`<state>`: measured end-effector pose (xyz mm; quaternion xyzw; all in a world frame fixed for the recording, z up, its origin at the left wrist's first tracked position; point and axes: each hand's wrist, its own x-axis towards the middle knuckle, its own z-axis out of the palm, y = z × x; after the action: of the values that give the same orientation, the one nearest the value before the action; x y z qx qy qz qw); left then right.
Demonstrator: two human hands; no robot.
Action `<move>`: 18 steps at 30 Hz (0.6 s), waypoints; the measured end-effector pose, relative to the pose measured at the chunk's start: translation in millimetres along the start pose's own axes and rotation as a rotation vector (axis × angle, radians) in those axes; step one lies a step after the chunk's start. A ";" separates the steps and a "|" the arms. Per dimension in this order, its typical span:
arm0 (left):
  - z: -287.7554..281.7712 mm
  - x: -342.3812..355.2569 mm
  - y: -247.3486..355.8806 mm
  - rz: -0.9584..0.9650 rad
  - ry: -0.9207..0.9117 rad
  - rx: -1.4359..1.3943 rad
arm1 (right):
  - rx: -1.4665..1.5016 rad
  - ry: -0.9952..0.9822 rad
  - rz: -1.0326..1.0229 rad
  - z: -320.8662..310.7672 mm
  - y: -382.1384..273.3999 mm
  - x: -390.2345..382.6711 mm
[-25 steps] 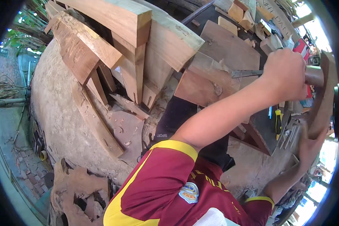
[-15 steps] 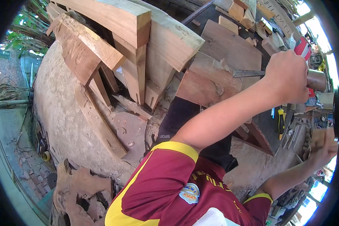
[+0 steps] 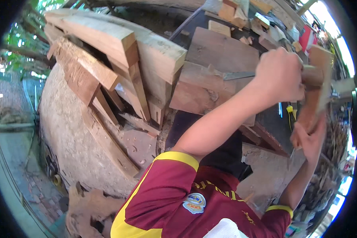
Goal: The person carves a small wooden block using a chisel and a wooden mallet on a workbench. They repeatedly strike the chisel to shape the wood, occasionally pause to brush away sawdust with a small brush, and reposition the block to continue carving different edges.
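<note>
My left hand [image 3: 280, 75] is closed round a chisel [image 3: 239, 75]. Its flat metal blade lies at a low slant over a reddish-brown wooden piece [image 3: 200, 97], and the thick round handle sticks out behind my fist. In my right hand [image 3: 312, 137] is a wooden mallet [image 3: 321, 65], smeared by motion. The mallet's head stands right behind the chisel's butt; whether the two touch I cannot tell. Wood chips lie on the piece by the blade tip.
Thick timber beams [image 3: 93, 29] lean together at the left. A brown board [image 3: 222, 47] lies on the dark bench behind the worked piece. Offcuts [image 3: 220, 28] sit farther back. A yellow-handled screwdriver [image 3: 290, 110] rests near my right hand. Cut slab wood [image 3: 87, 210] is on the floor.
My right hand has swung the mallet up and inward from the far right edge to the chisel's butt. The whole view has shifted slightly; my left hand keeps its grip.
</note>
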<state>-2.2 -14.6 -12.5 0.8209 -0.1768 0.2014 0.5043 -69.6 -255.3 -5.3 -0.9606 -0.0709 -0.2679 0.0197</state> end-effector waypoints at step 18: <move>-32.3 2.3 3.5 -0.035 0.172 -0.291 | 1.181 0.142 0.736 66.1 0.4 -157.5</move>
<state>-6.8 12.7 4.5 0.7221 -0.1461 0.2343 0.6343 -169.0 -270.4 -143.4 -0.7308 0.1269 -0.2227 0.6326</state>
